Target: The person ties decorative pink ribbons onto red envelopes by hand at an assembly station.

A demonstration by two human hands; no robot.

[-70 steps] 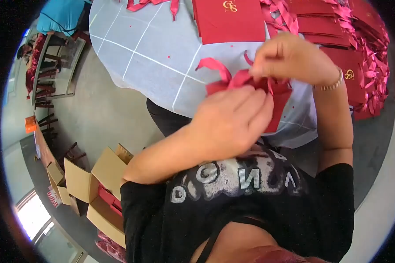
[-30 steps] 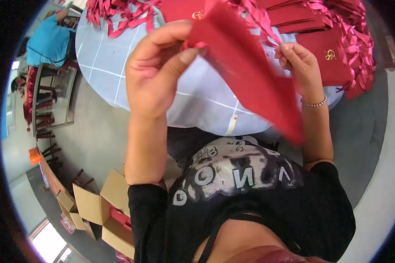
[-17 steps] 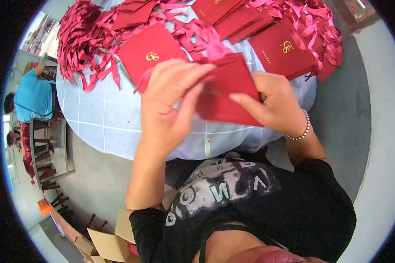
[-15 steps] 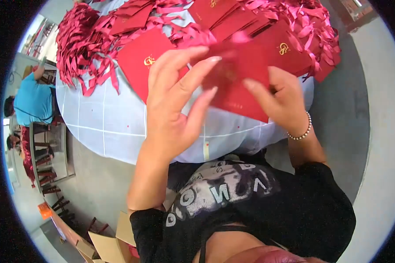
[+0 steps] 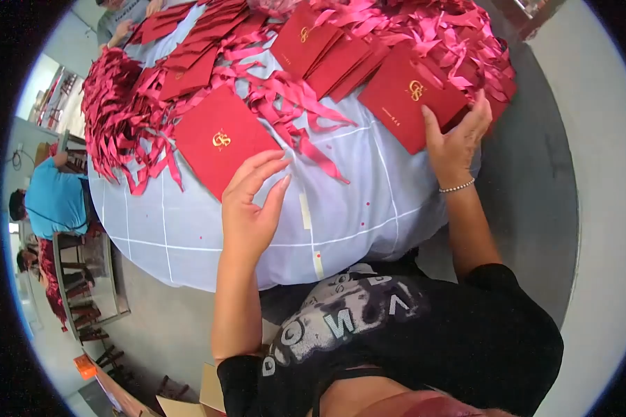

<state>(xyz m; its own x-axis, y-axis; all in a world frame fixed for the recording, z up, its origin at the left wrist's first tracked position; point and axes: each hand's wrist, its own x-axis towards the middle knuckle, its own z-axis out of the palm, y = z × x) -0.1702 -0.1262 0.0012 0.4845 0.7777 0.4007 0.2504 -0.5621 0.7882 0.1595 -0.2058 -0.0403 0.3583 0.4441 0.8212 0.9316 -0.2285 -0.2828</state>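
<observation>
My left hand [image 5: 254,201] is open, thumb and fingers apart. It hovers at the lower right edge of a flat red gift bag [image 5: 212,156] with a gold monogram, holding nothing. My right hand [image 5: 458,142] is open at the right side of another flat red gift bag [image 5: 403,104] with the same gold print. The thumb lies at this bag's face while the fingers stretch past its edge. Pink-red ribbons [image 5: 299,111] trail over the cloth between the two bags.
White gridded cloth [image 5: 188,222] covers the round table. Overlapping red bags [image 5: 313,45] and heaped ribbons [image 5: 111,104] line its far side. A person in grey [image 5: 125,21] is across the table; another in blue [image 5: 52,198] is far left. Cardboard boxes [image 5: 212,389] stand below.
The red bag that was between my hands now lies at the right. My right hand has opened there, my left hand has moved down and apart, and the view has shifted.
</observation>
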